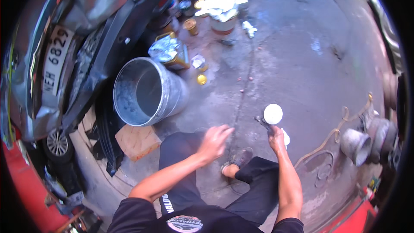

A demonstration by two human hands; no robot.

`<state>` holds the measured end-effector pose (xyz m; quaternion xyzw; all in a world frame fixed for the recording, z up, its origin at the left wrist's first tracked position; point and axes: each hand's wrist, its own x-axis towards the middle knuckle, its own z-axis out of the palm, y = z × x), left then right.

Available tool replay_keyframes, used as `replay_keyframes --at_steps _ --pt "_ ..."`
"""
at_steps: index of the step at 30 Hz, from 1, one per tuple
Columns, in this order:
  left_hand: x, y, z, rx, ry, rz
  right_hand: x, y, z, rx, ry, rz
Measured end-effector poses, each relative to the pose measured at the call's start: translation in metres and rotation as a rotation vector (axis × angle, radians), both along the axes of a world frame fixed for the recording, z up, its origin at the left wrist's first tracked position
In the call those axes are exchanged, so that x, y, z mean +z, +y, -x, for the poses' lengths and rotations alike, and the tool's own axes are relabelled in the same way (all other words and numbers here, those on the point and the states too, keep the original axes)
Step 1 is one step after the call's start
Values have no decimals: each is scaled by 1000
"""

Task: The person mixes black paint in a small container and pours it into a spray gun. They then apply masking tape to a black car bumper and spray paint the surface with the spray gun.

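Note:
On the right, my right hand (274, 139) is closed around the handle of a spray gun (261, 121). Its round white cup (273, 114) faces up, and the dark nozzle end points left. Something white (286, 137) shows beside that hand, partly hidden by it. My left hand (214, 143) hovers over my left knee, smeared a little by motion. Its fingers are partly stretched toward the right, and I see nothing held in them. A gap of concrete floor (246, 103) lies between the left hand and the spray gun.
A big metal drum (161, 87) stands left, beside a cardboard piece (137, 141) and a damaged car (108, 51). Several cans (190, 26) and a cloth-topped bucket (222, 25) stand farther off. A hose (318, 146) and metal cylinders (358, 146) lie right.

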<state>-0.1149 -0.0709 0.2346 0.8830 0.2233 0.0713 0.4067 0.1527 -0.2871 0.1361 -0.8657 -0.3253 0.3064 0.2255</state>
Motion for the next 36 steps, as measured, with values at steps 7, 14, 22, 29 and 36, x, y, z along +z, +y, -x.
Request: replay_keyframes --at_steps 7,14,22,29,36 --pt "166 -62 108 17 183 -8 65 -157 47 -502 265 -3" --pt "228 -42 123 -24 641 83 286 -290 195 -413 -160 152" --pt "246 35 101 -35 476 384 385 -342 321 -729 -14 258" --pt "253 55 65 -417 609 205 481 -311 438 -1197 -60 59" --pt "240 55 16 -808 648 -8 514 -270 547 -1370 -67 101"
